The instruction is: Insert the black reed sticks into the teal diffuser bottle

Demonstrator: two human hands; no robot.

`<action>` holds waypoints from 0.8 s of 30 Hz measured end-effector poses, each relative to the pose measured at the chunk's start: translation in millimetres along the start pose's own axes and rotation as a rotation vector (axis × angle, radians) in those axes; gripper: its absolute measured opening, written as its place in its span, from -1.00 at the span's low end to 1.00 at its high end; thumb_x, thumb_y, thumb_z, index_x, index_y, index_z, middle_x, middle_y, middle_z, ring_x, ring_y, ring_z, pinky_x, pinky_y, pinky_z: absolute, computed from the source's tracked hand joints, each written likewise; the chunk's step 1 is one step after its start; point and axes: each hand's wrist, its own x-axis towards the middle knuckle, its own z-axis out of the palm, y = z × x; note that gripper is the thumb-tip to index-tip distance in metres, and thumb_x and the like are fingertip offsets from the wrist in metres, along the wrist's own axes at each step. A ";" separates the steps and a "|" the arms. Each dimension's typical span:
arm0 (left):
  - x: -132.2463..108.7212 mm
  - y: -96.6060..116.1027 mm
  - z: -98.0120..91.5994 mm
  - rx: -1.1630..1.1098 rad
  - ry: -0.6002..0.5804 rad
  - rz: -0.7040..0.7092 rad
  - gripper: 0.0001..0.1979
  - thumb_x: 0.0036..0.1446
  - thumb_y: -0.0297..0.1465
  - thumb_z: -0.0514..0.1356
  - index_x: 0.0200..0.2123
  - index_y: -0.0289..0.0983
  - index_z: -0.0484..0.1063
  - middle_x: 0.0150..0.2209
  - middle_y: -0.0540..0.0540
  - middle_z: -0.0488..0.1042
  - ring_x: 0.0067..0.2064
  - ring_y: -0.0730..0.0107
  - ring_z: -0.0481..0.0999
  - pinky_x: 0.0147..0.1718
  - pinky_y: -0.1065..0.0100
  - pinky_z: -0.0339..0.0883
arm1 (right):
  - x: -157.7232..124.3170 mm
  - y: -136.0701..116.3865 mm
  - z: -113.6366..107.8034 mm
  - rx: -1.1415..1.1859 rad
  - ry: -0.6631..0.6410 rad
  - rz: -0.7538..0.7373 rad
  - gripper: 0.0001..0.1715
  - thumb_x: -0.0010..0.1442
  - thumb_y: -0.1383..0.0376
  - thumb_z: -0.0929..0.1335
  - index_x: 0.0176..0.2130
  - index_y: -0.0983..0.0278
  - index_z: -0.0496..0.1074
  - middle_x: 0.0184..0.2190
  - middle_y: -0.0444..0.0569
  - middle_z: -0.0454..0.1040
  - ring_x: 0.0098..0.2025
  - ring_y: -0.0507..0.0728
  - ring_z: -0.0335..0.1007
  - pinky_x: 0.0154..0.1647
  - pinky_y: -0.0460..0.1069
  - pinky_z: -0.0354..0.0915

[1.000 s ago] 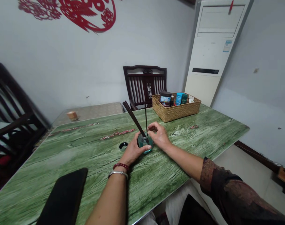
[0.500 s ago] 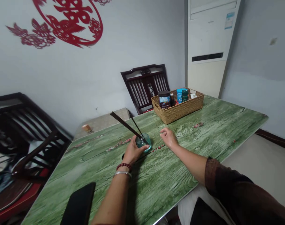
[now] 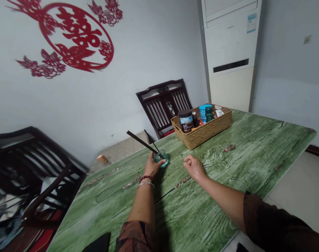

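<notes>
At green table (image 3: 196,210), clasping glass jar (image 3: 165,157) in fingers of left hand (image 3: 152,166).
With fingers of right hand (image 3: 194,167) curled together, near wicker basket (image 3: 208,131) beyond them.

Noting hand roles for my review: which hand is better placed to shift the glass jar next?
Probably the left hand: it is wrapped around the side of the glass jar with the dark sticks. The right hand is curled and apart from the jar.
</notes>
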 end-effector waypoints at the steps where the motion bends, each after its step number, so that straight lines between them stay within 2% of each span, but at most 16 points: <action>1: -1.8 -0.8 -1.5 -0.032 0.031 -0.017 -0.24 -0.48 -0.47 0.56 -0.10 -0.21 0.40 -0.21 -0.07 0.47 -0.07 0.12 0.52 0.01 0.08 0.36 | 0.5 -0.2 -0.5 0.016 0.004 0.005 -0.90 0.07 0.40 0.37 -0.32 0.23 0.44 -0.62 -0.25 0.30 -0.50 0.04 0.28 -0.37 -0.08 0.10; 4: -16.6 -1.7 -11.7 -0.143 0.125 -0.077 -0.22 -0.31 -0.36 0.55 0.03 -0.18 0.34 -0.26 0.01 0.38 -0.25 0.33 0.50 -0.16 0.17 0.44 | 2.3 -0.9 -2.7 0.087 0.017 0.034 -0.91 -0.01 0.38 0.39 -0.41 0.22 0.39 -0.67 -0.30 0.17 -0.56 0.02 0.15 -0.43 -0.09 0.05; 6: -31.6 0.2 -23.5 -0.224 0.160 -0.099 -0.31 -0.11 -0.24 0.48 0.08 -0.14 0.31 -0.37 0.12 0.30 -0.43 0.49 0.42 -0.30 0.28 0.45 | 3.1 -2.9 -4.2 0.199 0.028 0.085 -0.88 -0.07 0.36 0.39 -0.48 0.21 0.34 -0.70 -0.33 0.07 -0.60 -0.01 0.03 -0.49 -0.10 -0.03; 8: -47.8 5.5 -36.9 -0.389 0.163 -0.105 -0.45 0.03 -0.21 0.41 0.07 -0.10 0.32 -0.50 0.21 0.18 -0.57 0.62 0.26 -0.44 0.42 0.38 | 3.2 -9.0 -6.1 0.407 -0.009 0.162 -0.86 -0.10 0.33 0.39 -0.46 0.20 0.32 -0.70 -0.36 0.02 -0.63 -0.04 -0.08 -0.54 -0.11 -0.12; 10: -63.6 14.5 -48.6 -0.733 0.099 -0.091 -0.54 0.06 -0.33 0.41 0.02 -0.08 0.38 -0.60 0.25 0.06 -0.65 0.68 0.12 -0.55 0.55 0.23 | 4.0 -21.9 -9.5 0.664 -0.134 0.223 -0.74 -0.13 0.30 0.41 -0.33 0.20 0.38 -0.68 -0.39 0.02 -0.64 -0.07 -0.18 -0.58 -0.12 -0.17; 12: -77.8 26.2 -55.5 -1.006 -0.013 -0.045 -0.55 0.10 -0.49 0.37 0.04 -0.07 0.42 -0.64 0.25 0.04 -0.68 0.70 0.09 -0.59 0.59 0.17 | 7.7 -42.4 -15.3 0.884 -0.319 0.228 -0.51 -0.14 0.31 0.43 -0.13 0.19 0.41 -0.67 -0.43 0.02 -0.65 -0.09 -0.24 -0.60 -0.14 -0.16; 15: -94.1 43.4 -53.9 -1.192 -0.148 0.013 -0.47 0.16 -0.62 0.25 0.14 -0.05 0.41 -0.65 0.23 0.10 -0.67 0.68 0.17 -0.58 0.59 0.21 | 20.5 -79.7 -24.8 1.115 -0.541 0.139 -0.28 -0.12 0.37 0.45 0.08 0.16 0.38 -0.69 -0.46 -0.04 -0.65 -0.09 -0.30 -0.60 -0.14 -0.12; 18: -103.0 50.5 -42.0 -1.284 -0.194 0.044 -0.39 0.20 -0.68 0.17 0.20 0.01 0.37 -0.66 0.21 0.12 -0.67 0.67 0.23 -0.58 0.59 0.23 | 35.6 -102.8 -26.0 1.278 -0.664 0.026 -0.27 -0.05 0.39 0.45 0.13 0.13 0.36 -0.70 -0.45 -0.10 -0.65 -0.08 -0.32 -0.58 -0.13 -0.09; 21: -106.4 42.4 -30.1 -1.316 -0.196 0.013 -0.36 0.20 -0.70 0.15 0.23 0.03 0.35 -0.66 0.21 0.13 -0.68 0.67 0.24 -0.61 0.60 0.21 | 42.7 -91.4 -14.2 1.394 -0.710 -0.002 -0.32 -0.01 0.39 0.44 0.11 0.11 0.38 -0.69 -0.43 -0.15 -0.65 -0.08 -0.36 -0.58 -0.14 -0.14; 24: -107.7 26.4 -26.4 -1.319 -0.197 -0.032 -0.34 0.21 -0.71 0.13 0.23 0.06 0.34 -0.65 0.20 0.13 -0.68 0.67 0.24 -0.61 0.61 0.21 | 40.1 -53.6 2.6 1.460 -0.668 0.077 -0.34 -0.03 0.42 0.43 0.08 0.10 0.39 -0.68 -0.42 -0.21 -0.65 -0.08 -0.41 -0.60 -0.14 -0.24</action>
